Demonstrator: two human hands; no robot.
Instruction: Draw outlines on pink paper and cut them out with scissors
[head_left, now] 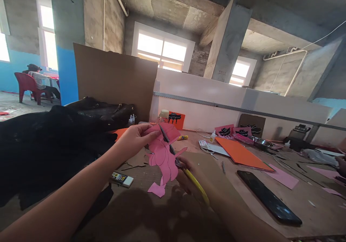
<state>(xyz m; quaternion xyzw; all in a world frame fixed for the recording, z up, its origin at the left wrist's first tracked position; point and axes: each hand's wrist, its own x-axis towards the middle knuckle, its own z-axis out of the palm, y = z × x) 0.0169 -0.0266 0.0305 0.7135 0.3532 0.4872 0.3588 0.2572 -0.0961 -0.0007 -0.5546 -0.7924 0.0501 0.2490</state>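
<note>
My left hand (139,135) pinches the upper left edge of a pink paper sheet (159,155), lifted above the table. Dark curved outlines run over the paper, and its lower part is cut into loose, hanging shapes. In my right hand (186,175) is a pair of scissors (196,184) with yellow handles. Their blades lie across the paper and point up toward my left hand; whether the blades are parted is hard to see. Below the paper, a white eraser (122,179) in a printed sleeve rests on brown cardboard (135,206).
Black fabric (51,141) covers the left side. A phone (267,197) lies right of my right arm, with orange sheets (243,153) behind it. A glue stick (183,137), a glue bottle (213,137) and a metal bowl (261,143) stand farther back. A person (39,78) sits far left.
</note>
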